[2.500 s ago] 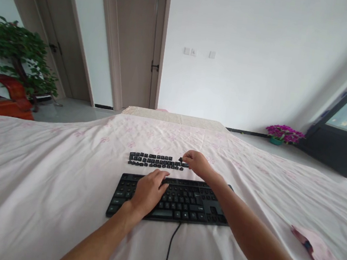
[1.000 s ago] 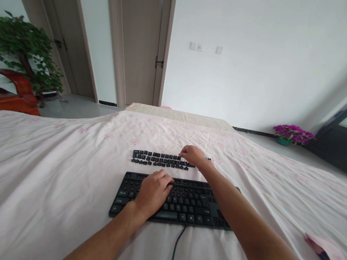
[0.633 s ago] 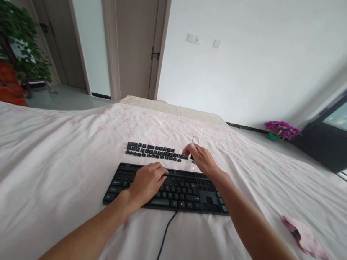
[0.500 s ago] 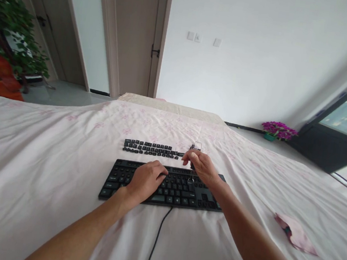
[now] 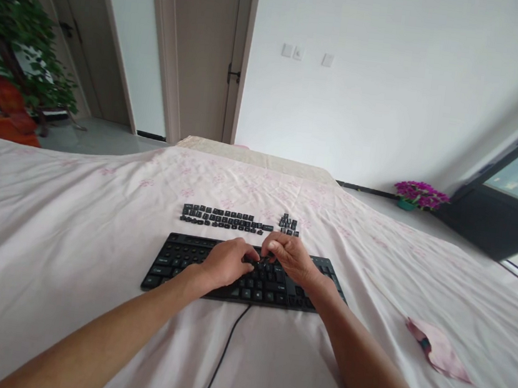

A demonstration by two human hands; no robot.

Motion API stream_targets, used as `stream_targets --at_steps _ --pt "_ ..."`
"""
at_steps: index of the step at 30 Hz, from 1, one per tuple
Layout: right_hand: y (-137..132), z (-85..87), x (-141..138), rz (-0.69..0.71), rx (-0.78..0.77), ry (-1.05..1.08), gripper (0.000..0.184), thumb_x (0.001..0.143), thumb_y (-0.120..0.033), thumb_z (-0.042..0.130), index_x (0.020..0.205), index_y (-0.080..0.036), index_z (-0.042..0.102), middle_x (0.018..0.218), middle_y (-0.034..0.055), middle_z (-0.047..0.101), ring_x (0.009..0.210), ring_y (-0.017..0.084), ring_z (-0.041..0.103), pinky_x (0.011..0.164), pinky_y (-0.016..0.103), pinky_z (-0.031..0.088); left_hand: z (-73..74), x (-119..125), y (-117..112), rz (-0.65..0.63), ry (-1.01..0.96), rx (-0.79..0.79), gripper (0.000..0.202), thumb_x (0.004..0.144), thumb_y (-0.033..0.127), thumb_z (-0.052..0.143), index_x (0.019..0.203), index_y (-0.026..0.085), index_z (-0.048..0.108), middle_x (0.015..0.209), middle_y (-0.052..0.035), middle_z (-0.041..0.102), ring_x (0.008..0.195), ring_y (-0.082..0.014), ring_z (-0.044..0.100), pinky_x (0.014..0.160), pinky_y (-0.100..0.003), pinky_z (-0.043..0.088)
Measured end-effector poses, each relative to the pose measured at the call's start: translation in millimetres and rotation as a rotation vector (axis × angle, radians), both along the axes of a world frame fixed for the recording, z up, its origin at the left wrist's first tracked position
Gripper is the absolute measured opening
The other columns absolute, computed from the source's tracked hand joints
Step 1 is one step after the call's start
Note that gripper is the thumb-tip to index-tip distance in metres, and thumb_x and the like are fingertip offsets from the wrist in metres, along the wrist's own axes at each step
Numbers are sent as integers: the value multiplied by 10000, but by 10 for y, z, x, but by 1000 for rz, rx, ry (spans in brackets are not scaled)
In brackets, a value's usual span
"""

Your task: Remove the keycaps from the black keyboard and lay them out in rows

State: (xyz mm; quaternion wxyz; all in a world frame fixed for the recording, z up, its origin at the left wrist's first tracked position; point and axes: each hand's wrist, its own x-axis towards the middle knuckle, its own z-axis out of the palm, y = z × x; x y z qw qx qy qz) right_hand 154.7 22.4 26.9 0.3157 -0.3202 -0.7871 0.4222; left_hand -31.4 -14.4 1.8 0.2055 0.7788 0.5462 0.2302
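Resting on a rumpled, pink-flowered sheet (image 5: pixel 313 370), a black keyboard (image 5: pixel 261 287) lies under the left hand (image 5: pixel 229 261) and the right hand (image 5: pixel 292 260). Their fingers curl toward each other above its keys; whether either pinches anything cannot be told. Just beyond the hands lie rows of loose keycaps (image 5: pixel 225 220) and a smaller keycap cluster (image 5: pixel 293 224). Well to their right rests a pink cloth (image 5: pixel 442 350); farther off stand a leafy plant (image 5: pixel 19 32) leftward, purple flowers (image 5: pixel 419 193) rightward and a white wall (image 5: pixel 370 94) ahead.
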Motion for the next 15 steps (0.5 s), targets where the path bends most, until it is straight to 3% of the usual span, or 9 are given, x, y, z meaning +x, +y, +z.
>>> stream_targets --at_steps 10,15 --pt "89 -43 -36 160 165 -26 493 860 -583 494 680 -151 650 683 47 600 662 143 557 638 255 454 -63 129 -99 128 21 74 160 786 252 638 923 267 718 874 -2 690 851 -194 629 747 -282 459" --pt "114 -113 -42 182 162 -20 498 863 -586 486 673 -154 644 660 37 592 646 138 551 648 258 447 -97 130 -110 109 4 103 130 798 269 628 895 271 716 860 8 686 829 -188 620 716 -278 443"
